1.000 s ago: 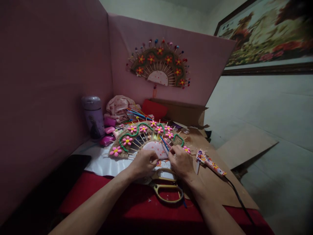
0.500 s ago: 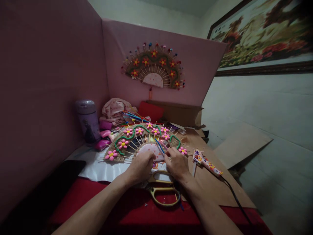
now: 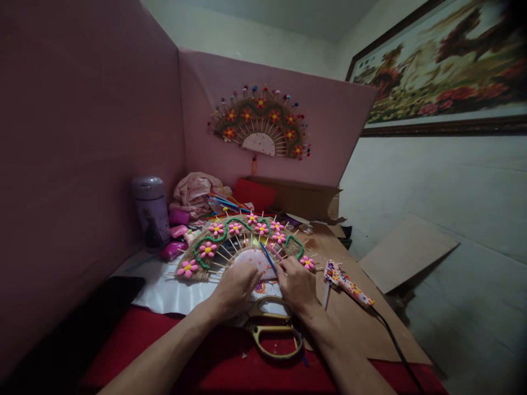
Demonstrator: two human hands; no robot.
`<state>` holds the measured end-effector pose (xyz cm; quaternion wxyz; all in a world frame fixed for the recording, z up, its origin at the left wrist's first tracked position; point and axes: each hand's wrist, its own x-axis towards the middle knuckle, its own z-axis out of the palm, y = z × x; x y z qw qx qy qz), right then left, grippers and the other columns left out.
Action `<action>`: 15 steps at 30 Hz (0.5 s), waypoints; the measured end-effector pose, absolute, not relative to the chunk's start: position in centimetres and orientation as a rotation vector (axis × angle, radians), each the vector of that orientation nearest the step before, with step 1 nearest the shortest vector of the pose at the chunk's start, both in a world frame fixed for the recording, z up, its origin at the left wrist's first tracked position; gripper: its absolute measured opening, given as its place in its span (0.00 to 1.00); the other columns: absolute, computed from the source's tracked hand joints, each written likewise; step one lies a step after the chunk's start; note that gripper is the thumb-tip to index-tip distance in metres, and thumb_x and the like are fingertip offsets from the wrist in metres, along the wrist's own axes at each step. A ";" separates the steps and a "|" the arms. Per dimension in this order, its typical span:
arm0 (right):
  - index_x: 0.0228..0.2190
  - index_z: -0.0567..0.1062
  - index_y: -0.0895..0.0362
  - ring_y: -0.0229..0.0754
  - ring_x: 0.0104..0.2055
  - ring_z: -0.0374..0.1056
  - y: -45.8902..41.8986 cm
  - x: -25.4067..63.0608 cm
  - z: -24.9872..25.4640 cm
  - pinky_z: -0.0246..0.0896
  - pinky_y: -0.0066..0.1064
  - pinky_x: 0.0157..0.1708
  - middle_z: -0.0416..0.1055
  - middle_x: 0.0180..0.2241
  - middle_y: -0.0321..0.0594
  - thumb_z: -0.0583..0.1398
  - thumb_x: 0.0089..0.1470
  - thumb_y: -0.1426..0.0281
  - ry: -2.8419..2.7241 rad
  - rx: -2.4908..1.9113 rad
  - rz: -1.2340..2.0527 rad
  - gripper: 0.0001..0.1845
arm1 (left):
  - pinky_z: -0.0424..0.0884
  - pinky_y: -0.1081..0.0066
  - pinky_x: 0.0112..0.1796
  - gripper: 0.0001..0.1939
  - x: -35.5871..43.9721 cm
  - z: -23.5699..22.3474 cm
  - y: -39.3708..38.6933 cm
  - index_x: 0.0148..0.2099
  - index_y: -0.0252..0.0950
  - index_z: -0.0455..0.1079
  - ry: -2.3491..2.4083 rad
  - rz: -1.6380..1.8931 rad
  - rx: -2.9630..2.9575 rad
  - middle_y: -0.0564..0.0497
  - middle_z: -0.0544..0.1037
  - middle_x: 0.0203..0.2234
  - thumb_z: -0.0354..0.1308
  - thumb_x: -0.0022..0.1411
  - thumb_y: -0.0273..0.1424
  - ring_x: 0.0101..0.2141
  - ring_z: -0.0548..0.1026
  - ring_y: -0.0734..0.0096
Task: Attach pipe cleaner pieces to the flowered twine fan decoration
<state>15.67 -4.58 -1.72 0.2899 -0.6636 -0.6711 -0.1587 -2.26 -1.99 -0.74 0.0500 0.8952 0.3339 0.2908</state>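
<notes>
My right hand (image 3: 298,282) is closed on a short blue pipe cleaner (image 3: 268,258), which points up and left from the fingers. A pinkish strip (image 3: 275,252) shows beside it; whether it is held too is unclear. Close by on the left, my left hand (image 3: 237,286) has its fingers curled in, and anything inside them is hidden. Both hands are in front of a half-round twine-and-stick fan (image 3: 191,253) with pink clay flowers and a wavy green strand. A pale spotted half-disc (image 3: 251,260) forms its centre, partly covered by my left hand. Gold-handled scissors (image 3: 278,354) lie below my hands.
A flowered glue gun (image 3: 348,285) with a black cord lies on cardboard (image 3: 349,329) at right. A purple tumbler (image 3: 151,211), pink packets (image 3: 175,249) and a pipe-cleaner bundle (image 3: 228,203) are behind. Another fan (image 3: 259,123) hangs on the pink panel (image 3: 325,120).
The view has tipped slightly, so everything sits a little lower in the picture. My hands stay close together, and the blue pipe cleaner remains in my right fingers.
</notes>
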 end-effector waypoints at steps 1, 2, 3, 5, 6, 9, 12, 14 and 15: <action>0.28 0.73 0.56 0.36 0.29 0.66 -4.6 15.6 -1.7 0.48 0.27 0.27 0.70 0.29 0.38 0.52 0.58 0.67 -1.773 -1.743 -0.443 0.12 | 0.57 0.71 0.27 0.16 -2.3 -0.7 -2.0 0.26 0.36 0.61 1.047 0.858 2.739 0.51 0.67 0.21 0.41 0.65 0.31 0.25 0.63 0.72; 0.27 0.72 0.56 0.36 0.29 0.65 -4.6 15.6 -1.7 0.48 0.27 0.27 0.69 0.29 0.38 0.51 0.58 0.67 -1.754 -1.715 -0.462 0.13 | 0.57 0.71 0.27 0.15 -2.2 -0.5 -2.1 0.26 0.36 0.62 1.076 0.826 2.753 0.51 0.68 0.21 0.42 0.64 0.31 0.24 0.63 0.72; 0.27 0.72 0.56 0.37 0.30 0.65 -4.6 15.6 -1.7 0.48 0.27 0.27 0.69 0.28 0.38 0.50 0.59 0.68 -1.732 -1.686 -0.485 0.13 | 0.57 0.71 0.26 0.13 -2.2 -0.2 -2.3 0.26 0.36 0.63 1.100 0.791 2.769 0.51 0.68 0.21 0.44 0.63 0.31 0.24 0.64 0.71; 0.27 0.71 0.57 0.37 0.30 0.65 -4.6 15.5 -1.6 0.48 0.26 0.27 0.69 0.28 0.39 0.49 0.59 0.69 -1.694 -1.639 -0.530 0.14 | 0.58 0.71 0.27 0.09 -1.8 0.8 -2.6 0.28 0.35 0.64 1.106 0.734 2.819 0.49 0.70 0.24 0.48 0.61 0.29 0.26 0.66 0.70; 0.26 0.70 0.57 0.37 0.29 0.64 -4.7 15.5 -1.6 0.48 0.26 0.26 0.68 0.27 0.39 0.48 0.59 0.70 -1.683 -1.619 -0.548 0.14 | 0.59 0.71 0.28 0.08 -1.5 1.5 -2.8 0.29 0.35 0.65 1.095 0.711 2.841 0.48 0.71 0.25 0.49 0.60 0.28 0.27 0.67 0.69; 0.25 0.69 0.57 0.36 0.26 0.63 -4.8 15.4 -1.6 0.47 0.26 0.26 0.67 0.25 0.37 0.48 0.58 0.71 -1.693 -1.544 -0.581 0.14 | 0.62 0.70 0.31 0.08 -0.4 4.3 -2.8 0.31 0.35 0.67 1.026 0.630 2.929 0.47 0.73 0.28 0.47 0.59 0.26 0.30 0.70 0.67; 0.23 0.67 0.57 0.35 0.25 0.61 -5.1 15.4 -1.5 0.46 0.26 0.25 0.65 0.23 0.36 0.49 0.57 0.72 -1.739 -1.442 -0.562 0.13 | 0.63 0.69 0.31 0.12 0.2 7.9 -1.0 0.32 0.35 0.69 1.204 0.573 2.955 0.45 0.75 0.28 0.44 0.61 0.28 0.31 0.71 0.65; 0.21 0.67 0.57 0.34 0.25 0.61 -5.3 15.3 -1.5 0.47 0.26 0.26 0.64 0.22 0.36 0.50 0.57 0.72 -1.765 -1.370 -0.529 0.14 | 0.63 0.69 0.31 0.14 -0.1 10.4 1.6 0.33 0.35 0.70 1.410 0.645 2.905 0.45 0.75 0.28 0.44 0.62 0.31 0.31 0.72 0.65; 0.21 0.66 0.57 0.34 0.24 0.60 -5.4 15.2 -1.4 0.47 0.26 0.26 0.64 0.21 0.35 0.50 0.58 0.71 -1.780 -1.336 -0.513 0.15 | 0.63 0.69 0.32 0.15 -0.5 11.5 3.2 0.34 0.35 0.70 1.528 0.696 2.846 0.45 0.76 0.29 0.43 0.62 0.32 0.31 0.72 0.65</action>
